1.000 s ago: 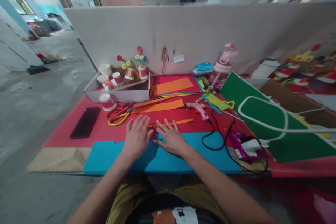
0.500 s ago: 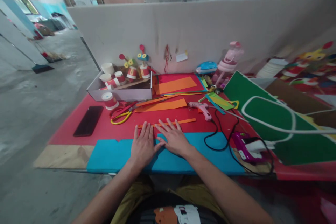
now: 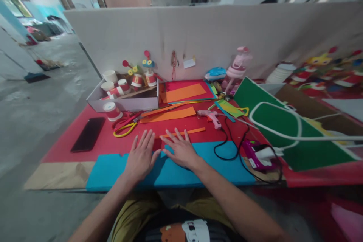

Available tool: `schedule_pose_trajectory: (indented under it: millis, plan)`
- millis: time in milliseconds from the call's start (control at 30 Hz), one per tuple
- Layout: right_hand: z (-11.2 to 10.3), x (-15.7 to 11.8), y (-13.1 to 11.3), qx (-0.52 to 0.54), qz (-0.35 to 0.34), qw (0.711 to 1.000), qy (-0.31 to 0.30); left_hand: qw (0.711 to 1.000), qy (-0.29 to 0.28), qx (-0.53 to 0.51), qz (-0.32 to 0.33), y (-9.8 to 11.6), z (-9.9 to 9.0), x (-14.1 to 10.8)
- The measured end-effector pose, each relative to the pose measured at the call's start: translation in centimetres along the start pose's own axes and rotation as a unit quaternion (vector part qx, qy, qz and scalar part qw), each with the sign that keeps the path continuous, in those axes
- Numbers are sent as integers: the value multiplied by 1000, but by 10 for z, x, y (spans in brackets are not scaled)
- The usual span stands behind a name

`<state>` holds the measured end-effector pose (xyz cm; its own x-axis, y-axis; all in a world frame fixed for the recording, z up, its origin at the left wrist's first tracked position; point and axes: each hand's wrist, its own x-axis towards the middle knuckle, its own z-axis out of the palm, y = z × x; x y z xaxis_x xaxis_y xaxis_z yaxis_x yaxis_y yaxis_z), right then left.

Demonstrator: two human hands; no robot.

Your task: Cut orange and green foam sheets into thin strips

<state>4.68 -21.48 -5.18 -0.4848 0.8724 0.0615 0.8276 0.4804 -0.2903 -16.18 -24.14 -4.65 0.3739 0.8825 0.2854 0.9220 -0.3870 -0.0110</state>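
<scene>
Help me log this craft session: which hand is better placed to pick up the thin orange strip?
Probably the right hand: its fingertips reach the orange strip, while the left hand lies flat beside it.

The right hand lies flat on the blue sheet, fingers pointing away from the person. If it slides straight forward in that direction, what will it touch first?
Most likely the thin orange strip, which lies across the red mat just beyond the right hand; the fingertips look nearly on it already, though depth is hard to judge.

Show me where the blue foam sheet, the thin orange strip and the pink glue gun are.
blue foam sheet (image 3: 215,159), head view, bare part right of the hands.
thin orange strip (image 3: 195,131), head view, its right end.
pink glue gun (image 3: 211,117), head view, its body.
</scene>
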Motion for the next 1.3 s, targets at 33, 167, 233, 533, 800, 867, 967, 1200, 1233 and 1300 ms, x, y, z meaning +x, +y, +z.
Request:
schedule_pose_trajectory:
  millis: [33,167,233,533,800,867,967,1200,1233,1300]
  plan:
    - [-1,0,-1,0,2,1000,-2,1000,-7,-8,25,5,6,3]
    - [-6,-3,6,11,1,1000,-21,999,-19,-16,45,10,25,4]
    - [-10,-9,17,12,10,1000,-27,999,-24,-11,35,4,27,2]
    - [-24,-36,66,-16,90,996,-13,999,-49,15,-8,-24,9,-12]
    - [-37,-29,56,-39,104,993,42,998,-56,5,-18,-18,-10,13]
    - [-45,-15,46,-33,83,989,118,998,-57,-9,18,-4,-17,35]
    - [-58,14,29,89,58,966,237,992,-108,-19,61,18,-19,67]
    - [-57,64,35,238,112,855,448,989,-134,11,68,24,0,91]
    - [-54,64,39,220,111,853,459,990,-129,3,63,20,0,93]
    - [-48,61,45,204,97,867,444,993,-103,-12,51,11,-2,102]
